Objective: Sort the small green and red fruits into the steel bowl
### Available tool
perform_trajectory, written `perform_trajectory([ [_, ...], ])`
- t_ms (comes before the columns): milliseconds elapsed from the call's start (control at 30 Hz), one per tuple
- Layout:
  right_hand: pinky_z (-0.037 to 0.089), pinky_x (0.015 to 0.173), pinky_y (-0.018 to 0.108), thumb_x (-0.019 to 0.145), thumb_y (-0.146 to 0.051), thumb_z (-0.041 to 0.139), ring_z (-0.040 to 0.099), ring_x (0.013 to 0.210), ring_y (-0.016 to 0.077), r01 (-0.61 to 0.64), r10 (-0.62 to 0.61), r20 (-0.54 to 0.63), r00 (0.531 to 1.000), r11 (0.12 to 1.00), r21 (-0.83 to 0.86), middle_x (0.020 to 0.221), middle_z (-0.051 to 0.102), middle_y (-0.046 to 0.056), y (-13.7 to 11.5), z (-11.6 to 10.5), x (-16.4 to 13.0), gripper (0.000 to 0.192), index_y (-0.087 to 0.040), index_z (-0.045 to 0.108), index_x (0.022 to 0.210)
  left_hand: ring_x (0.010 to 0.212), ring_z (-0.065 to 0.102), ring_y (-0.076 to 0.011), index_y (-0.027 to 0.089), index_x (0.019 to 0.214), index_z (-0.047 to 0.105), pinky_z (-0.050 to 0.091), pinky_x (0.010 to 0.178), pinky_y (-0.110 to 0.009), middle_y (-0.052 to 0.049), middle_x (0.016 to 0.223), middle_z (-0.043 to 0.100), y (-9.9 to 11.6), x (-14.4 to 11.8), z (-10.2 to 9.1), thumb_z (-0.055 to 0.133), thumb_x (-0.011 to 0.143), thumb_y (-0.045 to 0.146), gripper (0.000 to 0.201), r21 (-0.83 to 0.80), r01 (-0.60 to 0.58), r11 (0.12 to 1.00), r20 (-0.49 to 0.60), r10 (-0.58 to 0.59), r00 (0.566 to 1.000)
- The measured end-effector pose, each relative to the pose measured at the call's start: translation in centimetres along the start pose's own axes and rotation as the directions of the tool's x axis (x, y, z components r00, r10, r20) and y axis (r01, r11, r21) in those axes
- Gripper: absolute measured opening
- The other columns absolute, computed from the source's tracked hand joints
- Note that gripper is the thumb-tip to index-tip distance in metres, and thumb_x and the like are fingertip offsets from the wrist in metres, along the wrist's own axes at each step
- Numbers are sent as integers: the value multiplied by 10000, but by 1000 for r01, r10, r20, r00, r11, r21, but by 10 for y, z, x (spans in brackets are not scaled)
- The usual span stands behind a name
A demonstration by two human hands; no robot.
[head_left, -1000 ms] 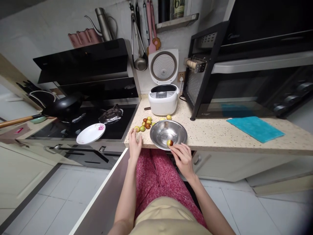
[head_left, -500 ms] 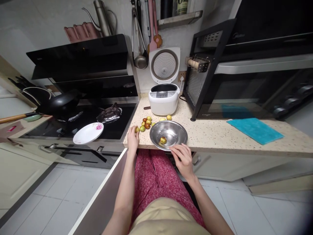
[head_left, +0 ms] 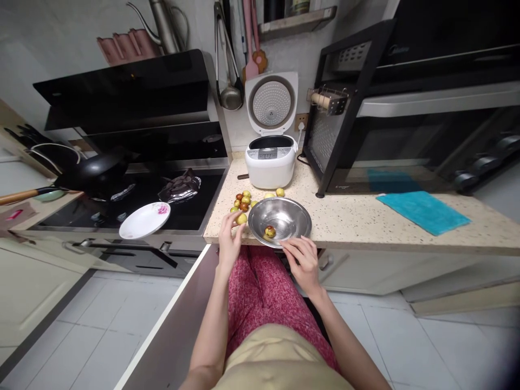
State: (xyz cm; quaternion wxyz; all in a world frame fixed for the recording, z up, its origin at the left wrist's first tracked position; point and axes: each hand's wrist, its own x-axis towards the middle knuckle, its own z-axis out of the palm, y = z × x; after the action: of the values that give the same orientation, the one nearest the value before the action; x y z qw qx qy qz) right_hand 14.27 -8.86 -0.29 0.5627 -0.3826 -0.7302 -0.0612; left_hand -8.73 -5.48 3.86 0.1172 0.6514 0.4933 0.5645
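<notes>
At a speckled kitchen counter (head_left: 365, 219), a person's left hand (head_left: 229, 245) pinches a small yellow-green fruit (head_left: 242, 218) between thumb and fingertips just beside the rim of a steel bowl (head_left: 294, 214), where one fruit in the bowl (head_left: 270, 231) lies, while the right hand (head_left: 303, 260), fingers loosely spread and holding nothing, rests at the bowl's near edge. The fruit looks light, firm and smooth-skinned, likely to roll or slip, so a gentle pinch across its middle seems the surest hold. More loose fruits (head_left: 242, 201) lie on the counter before a rice cooker (head_left: 270, 157).
</notes>
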Motion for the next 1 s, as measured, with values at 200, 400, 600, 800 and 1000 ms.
perform_trajectory([
  [200,499,1024,434,996,-138,610,724,943,191,-2,2,5,1000,1000,15,997,776,28,0,0,-1,282,-283,749,1195,1308,603,-246,253,1327,635,486,1142,-426,-108,1348,647,28,-4,10,537,1044,279,301,-6,-42,999,152,43,987],
  [400,501,1021,435,1002,-146,600,722,940,190,-10,10,1,1000,1000,9,990,773,26,-1,1,-2,278,-287,750,1189,1243,645,-266,244,1325,648,497,1109,-450,-112,1332,671,28,1,19,538,1029,232,316,49,-40,998,287,25,958],
  [600,502,1003,426,1011,-145,600,724,929,186,8,-8,-2,1000,1000,-18,981,772,29,-3,1,-1,247,-270,739,1172,1167,675,-294,232,1222,695,523,1039,-472,-99,1226,719,28,19,24,617,947,145,298,211,-94,973,365,11,931],
  [800,500,1018,432,1008,-141,590,719,956,187,-15,15,25,1000,1000,13,1009,777,25,-2,0,-3,272,-278,742,1186,1032,718,-285,234,1116,742,547,948,-432,-85,1104,756,24,31,41,670,877,108,280,372,-149,916,424,-24,905],
  [1000,519,1016,456,1008,-138,577,725,936,196,1,-3,46,999,999,39,986,772,28,7,-7,-1,287,-291,747,1181,993,741,-314,245,1061,772,566,897,-437,-91,1087,790,23,33,49,758,820,114,275,326,-96,941,496,-83,864],
])
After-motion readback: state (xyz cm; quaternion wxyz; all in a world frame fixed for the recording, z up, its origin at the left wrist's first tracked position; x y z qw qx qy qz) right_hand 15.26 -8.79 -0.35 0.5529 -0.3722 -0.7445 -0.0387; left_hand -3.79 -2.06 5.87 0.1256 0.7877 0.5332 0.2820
